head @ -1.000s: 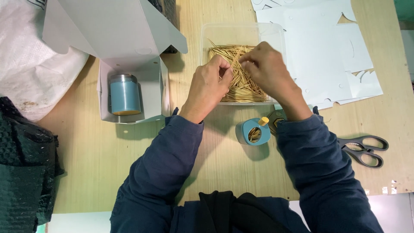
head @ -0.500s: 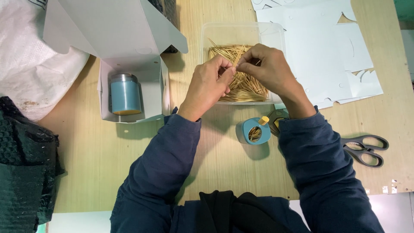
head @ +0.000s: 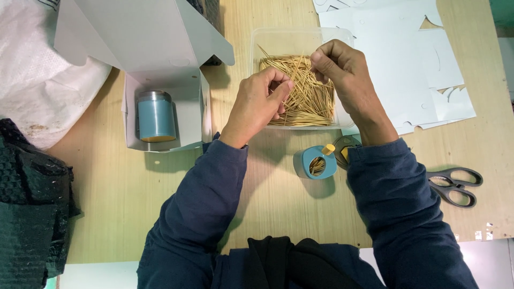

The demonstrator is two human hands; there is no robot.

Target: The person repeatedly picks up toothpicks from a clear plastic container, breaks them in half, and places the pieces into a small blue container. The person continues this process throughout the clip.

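Observation:
A clear plastic tray (head: 257, 48) holds a heap of wooden toothpicks (head: 308, 101). My left hand (head: 257, 104) hovers over the tray's near left side, thumb and fingers pinched on a few toothpicks. My right hand (head: 342, 72) is raised above the heap, pinching a small bunch of toothpicks that point down-left. In front of the tray stands a small open blue toothpick holder (head: 316, 162) with some toothpicks inside. Its lid (head: 342, 149) lies just right of it, partly hidden by my right sleeve.
An open white cardboard box (head: 160, 64) at the left holds a closed blue canister (head: 155, 116). White cut paper sheets (head: 407, 59) lie at the upper right, black-handled scissors (head: 455, 184) at the right. A white bag (head: 37, 85) and dark bubble wrap (head: 27, 203) fill the left edge.
Both hands have lifted out of the toothpick heap, each pinching toothpicks. The right hand has moved up and to the right, away from the left hand.

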